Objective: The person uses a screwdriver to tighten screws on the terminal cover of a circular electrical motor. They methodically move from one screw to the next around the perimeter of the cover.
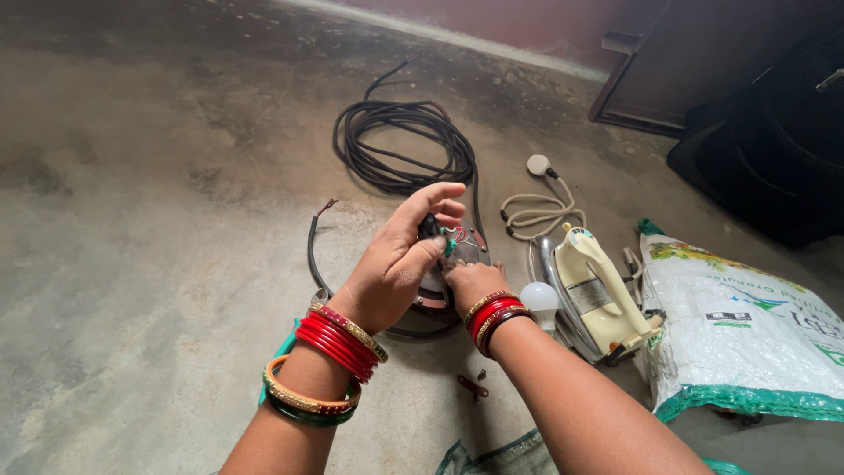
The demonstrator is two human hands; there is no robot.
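On a bare grey concrete floor (132,220), beside a white woven plastic sack with green edging (747,343) and a coiled black rubber cable (400,145), a person wearing red and gold bangles steadies an opened metal flat-iron base with exposed wiring (453,255). Left hand (396,264) pinches the small coloured wires (453,239), fingers half curled; right hand (470,281) closes on the base. A cream-handled electric iron (593,295) lies near.

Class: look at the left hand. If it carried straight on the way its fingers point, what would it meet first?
Probably the coiled black cable on the floor beyond the left hand; depth is hard to judge.
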